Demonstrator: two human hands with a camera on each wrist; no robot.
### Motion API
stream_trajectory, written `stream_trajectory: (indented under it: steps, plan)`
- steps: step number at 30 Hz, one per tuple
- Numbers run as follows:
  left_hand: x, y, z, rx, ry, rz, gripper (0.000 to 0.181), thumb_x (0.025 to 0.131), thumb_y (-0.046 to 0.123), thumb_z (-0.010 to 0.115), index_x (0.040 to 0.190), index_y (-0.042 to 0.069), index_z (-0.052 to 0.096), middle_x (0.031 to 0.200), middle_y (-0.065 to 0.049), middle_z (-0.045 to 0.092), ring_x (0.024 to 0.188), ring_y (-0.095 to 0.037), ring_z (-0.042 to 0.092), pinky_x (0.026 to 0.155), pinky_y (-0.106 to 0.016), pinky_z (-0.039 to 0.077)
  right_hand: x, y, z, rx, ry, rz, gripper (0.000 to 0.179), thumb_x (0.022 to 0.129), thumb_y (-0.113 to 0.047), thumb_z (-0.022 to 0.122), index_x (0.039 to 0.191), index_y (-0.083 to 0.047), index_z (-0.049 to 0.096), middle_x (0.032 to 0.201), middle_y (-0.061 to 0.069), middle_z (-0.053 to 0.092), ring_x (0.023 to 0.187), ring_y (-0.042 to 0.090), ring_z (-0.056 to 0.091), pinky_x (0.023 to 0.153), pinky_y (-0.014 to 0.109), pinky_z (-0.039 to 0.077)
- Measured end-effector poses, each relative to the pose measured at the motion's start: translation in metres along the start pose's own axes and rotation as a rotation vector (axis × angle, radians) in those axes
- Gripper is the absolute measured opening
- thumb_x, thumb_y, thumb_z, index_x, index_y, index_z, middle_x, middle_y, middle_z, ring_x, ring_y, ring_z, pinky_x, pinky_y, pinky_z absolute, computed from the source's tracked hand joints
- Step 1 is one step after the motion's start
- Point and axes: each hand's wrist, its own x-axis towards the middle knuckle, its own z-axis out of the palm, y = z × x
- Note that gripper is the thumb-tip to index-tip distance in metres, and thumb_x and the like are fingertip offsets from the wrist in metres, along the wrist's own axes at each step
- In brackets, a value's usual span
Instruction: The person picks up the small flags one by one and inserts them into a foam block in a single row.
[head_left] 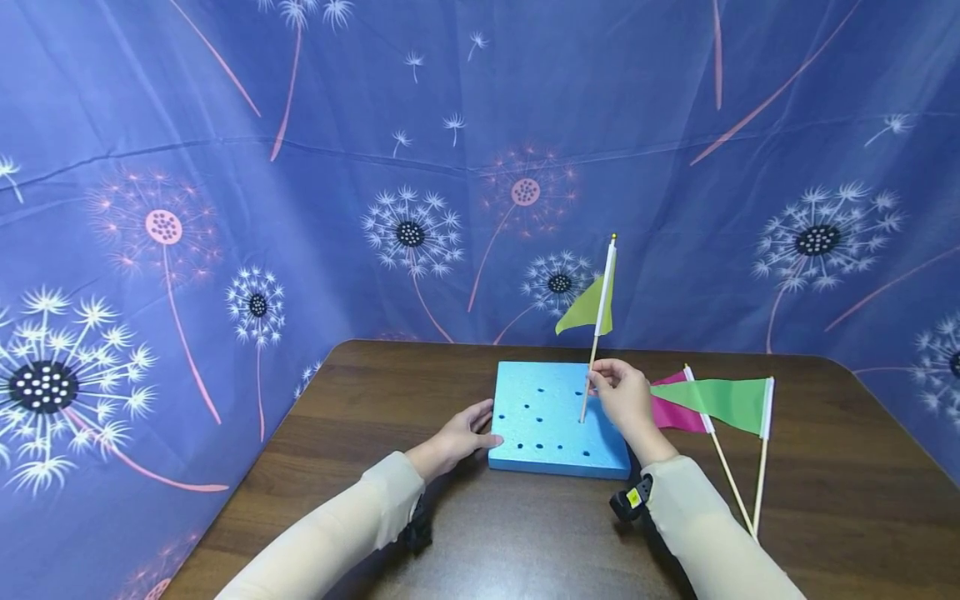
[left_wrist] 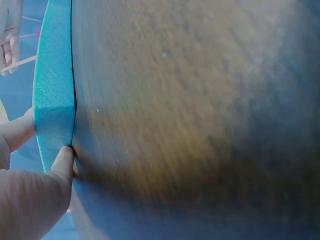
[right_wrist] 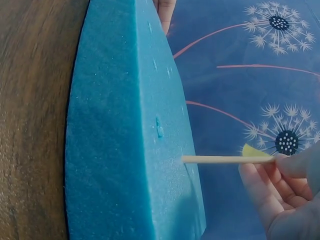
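In the head view a light blue foam board (head_left: 517, 375) with several small holes lies flat on the table. My right hand (head_left: 626, 400) pinches the lower stick of a yellow-green pennant flag (head_left: 588, 307) between thumb and fingers. The flag stands nearly upright over the board. Its stick's lower end (right_wrist: 192, 159) is at the board's top face in the right wrist view; whether it sits in a hole I cannot tell. My left hand (head_left: 457, 437) holds the board by its left edge, with thumb and a finger at the corner (left_wrist: 55, 120) in the left wrist view.
Right of the board, a green flag (head_left: 738, 404) and a magenta flag (head_left: 675, 413) lie on the brown wooden table (head_left: 405, 375), partly overlapping, their sticks running toward my right forearm. Behind the table hangs a blue cloth (head_left: 337, 100) with dandelion prints.
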Motion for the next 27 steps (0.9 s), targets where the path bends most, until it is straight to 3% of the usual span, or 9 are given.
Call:
stream_trajectory:
  steps: [8,18,27]
  plan:
    - [0.0005,-0.0005,-0.0006,0.017,-0.002,-0.011,0.074,0.089,0.002,0.067,0.150,-0.002,0.026,0.157,-0.021,0.029,0.146,-0.035,0.026,0.118,-0.049,0.024,-0.0013,-0.0002,0.0004,0.005,-0.015,0.001,0.014,0.095,-0.003,0.059,0.101,0.008,0.065,0.092,0.026,0.069,0.076,0.028,0.070,0.072,0.035,0.060]
    - [0.0009,0.0008,-0.0007,0.020,0.006,0.007,0.073,0.088,0.000,0.067,0.150,-0.004,0.026,0.156,-0.023,0.029,0.146,-0.036,0.025,0.118,-0.048,0.024,-0.0028,0.0028,0.0052,-0.029,-0.030,-0.012,0.016,0.095,-0.003,0.059,0.104,0.009,0.065,0.092,0.025,0.068,0.081,0.029,0.068,0.066,0.022,0.058]
    - [0.0023,-0.0015,0.0000,0.015,0.002,0.010,0.073,0.088,0.000,0.067,0.149,-0.004,0.027,0.155,-0.023,0.030,0.145,-0.036,0.026,0.118,-0.048,0.025,-0.0035,0.0024,0.0044,-0.023,-0.036,0.006,0.016,0.095,-0.002,0.058,0.103,0.009,0.065,0.091,0.026,0.066,0.081,0.031,0.069,0.070,0.030,0.060]
